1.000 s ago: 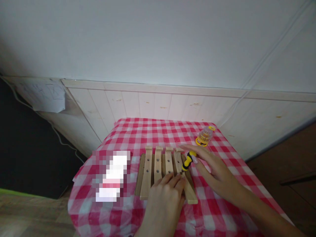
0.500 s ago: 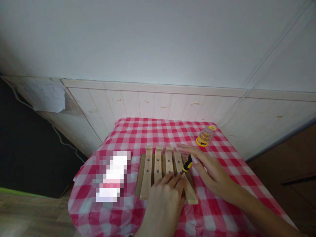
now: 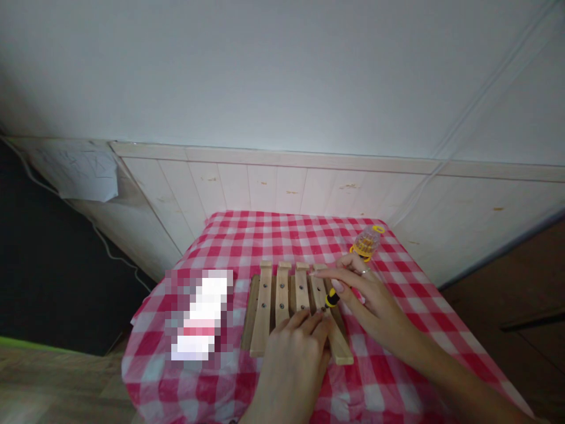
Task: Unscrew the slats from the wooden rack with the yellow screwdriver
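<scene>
the right hand (image 3: 371, 300) is holding a screwdriver (image 3: 332, 298); the left hand (image 3: 298, 348) is lying over wooden slats (image 3: 262, 324), its grip being unclear.

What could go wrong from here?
The tilted screwdriver in the right hand could slip into the left hand, which lies close to its lower end. The rightmost wooden slat, angled away from the others, might twist under the driver. The right hand might also bump the clear container near its knuckles.

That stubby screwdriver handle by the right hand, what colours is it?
The stubby screwdriver handle is yellow and black, seen best in the head view.
</scene>
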### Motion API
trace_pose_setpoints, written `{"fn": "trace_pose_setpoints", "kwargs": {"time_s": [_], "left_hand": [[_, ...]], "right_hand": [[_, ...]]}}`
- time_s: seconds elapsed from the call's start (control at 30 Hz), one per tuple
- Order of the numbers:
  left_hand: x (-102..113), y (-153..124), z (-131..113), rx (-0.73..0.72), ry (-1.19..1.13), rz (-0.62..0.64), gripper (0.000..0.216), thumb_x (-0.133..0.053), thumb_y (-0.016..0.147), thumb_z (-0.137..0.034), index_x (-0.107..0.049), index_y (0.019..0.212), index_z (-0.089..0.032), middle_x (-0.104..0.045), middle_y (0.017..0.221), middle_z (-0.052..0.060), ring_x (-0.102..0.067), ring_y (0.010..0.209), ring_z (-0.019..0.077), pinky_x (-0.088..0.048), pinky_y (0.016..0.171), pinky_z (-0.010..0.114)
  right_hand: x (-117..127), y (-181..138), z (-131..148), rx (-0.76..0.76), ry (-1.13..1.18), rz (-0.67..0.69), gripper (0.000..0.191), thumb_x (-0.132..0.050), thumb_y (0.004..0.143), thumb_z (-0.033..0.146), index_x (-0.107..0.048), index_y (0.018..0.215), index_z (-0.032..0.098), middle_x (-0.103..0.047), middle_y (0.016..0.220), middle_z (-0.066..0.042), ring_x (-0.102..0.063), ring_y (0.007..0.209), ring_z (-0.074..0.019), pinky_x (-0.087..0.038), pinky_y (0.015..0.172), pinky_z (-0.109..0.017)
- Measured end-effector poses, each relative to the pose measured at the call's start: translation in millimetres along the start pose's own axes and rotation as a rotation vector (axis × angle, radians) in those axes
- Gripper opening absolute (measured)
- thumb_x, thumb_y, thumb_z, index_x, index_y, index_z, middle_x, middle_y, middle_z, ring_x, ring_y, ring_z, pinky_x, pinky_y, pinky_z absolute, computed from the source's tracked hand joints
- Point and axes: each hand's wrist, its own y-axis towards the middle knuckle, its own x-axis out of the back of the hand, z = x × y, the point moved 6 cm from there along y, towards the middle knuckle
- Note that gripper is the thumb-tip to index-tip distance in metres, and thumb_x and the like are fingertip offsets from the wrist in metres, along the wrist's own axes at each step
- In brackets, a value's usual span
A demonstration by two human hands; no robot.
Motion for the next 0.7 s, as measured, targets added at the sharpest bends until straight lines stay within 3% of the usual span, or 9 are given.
{"fn": "trace_pose_setpoints", "kwargs": {"time_s": [0.13,0.27,0.47,0.7], "left_hand": [[-1,-1,0,-0.035,0.017,-0.024,0.047,-0.060,0.082,0.001,-0.066,0.126,-0.014,-0.068,0.129,0.007,-0.062,0.120,0.0304,-0.052,0.102,0.047],[0,1,1,-0.027,0.003,-0.029,0.045,-0.061,0.081,0.001,-0.068,0.123,-0.014,-0.068,0.128,0.006,-0.062,0.120,0.0306,-0.052,0.102,0.047],[0,0,1,-0.021,-0.022,-0.033,0.044,-0.061,0.082,0.000,-0.068,0.123,-0.016,-0.067,0.130,0.006,-0.061,0.121,0.0292,-0.050,0.104,0.046],[0,0,2,-0.011,0.005,-0.030,0.042,-0.061,0.084,-0.002,-0.069,0.122,-0.019,-0.069,0.126,0.005,-0.062,0.119,0.0294,-0.052,0.101,0.046]], "right_hand": [[1,-2,1,0.005,-0.008,0.038,0.039,-0.048,0.098,0.020,-0.060,0.134,0.031,-0.063,0.099,-0.005,-0.065,0.092,-0.0183,-0.057,0.080,-0.032],[7,-6,0,0.015,0.095,0.005,0.052,-0.055,0.097,0.025,-0.044,0.146,0.035,-0.072,0.109,-0.004,-0.069,0.098,-0.0201,-0.057,0.088,-0.038],[9,-9,-2,0.028,0.064,0.011,0.039,-0.047,0.095,0.015,-0.063,0.126,0.032,-0.073,0.120,-0.005,-0.068,0.110,-0.0216,-0.056,0.093,-0.038],[-1,-11,0,0.003,0.105,-0.027,0.023,-0.055,0.093,0.019,-0.065,0.111,0.027,-0.074,0.114,-0.006,-0.070,0.107,-0.0219,-0.057,0.090,-0.036]]}}
